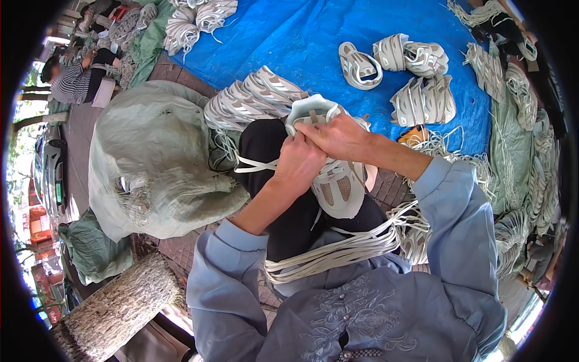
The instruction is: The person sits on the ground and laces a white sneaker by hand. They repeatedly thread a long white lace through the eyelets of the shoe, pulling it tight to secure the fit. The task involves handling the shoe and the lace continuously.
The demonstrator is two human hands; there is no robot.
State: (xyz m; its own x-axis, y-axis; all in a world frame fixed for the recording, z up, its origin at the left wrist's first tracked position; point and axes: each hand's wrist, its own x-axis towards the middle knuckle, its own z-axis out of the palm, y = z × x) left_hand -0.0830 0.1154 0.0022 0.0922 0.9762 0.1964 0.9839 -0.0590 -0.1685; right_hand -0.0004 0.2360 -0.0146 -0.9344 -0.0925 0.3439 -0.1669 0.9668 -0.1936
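Observation:
A white and beige sneaker [341,192] rests on my lap, its toe toward me and its collar away. My left hand [300,160] is closed at the sneaker's left side, with a flat white shoelace [256,165] trailing out to its left. Right against it, my right hand [338,136] is pinched closed over the upper part of the sneaker, by the tongue. The fingertips of both hands meet, and the lace between them is mostly hidden. Across my lap lies a thick bundle of white shoelaces [332,252].
Rows of nested sneaker uppers [250,99] stand beyond my knee. More uppers [423,99] sit on a blue tarp [271,36]. A large pale sack [151,157] stands at left, near a tree trunk [123,308]. A person [78,81] sits at far left. Loose laces [449,148] heap at right.

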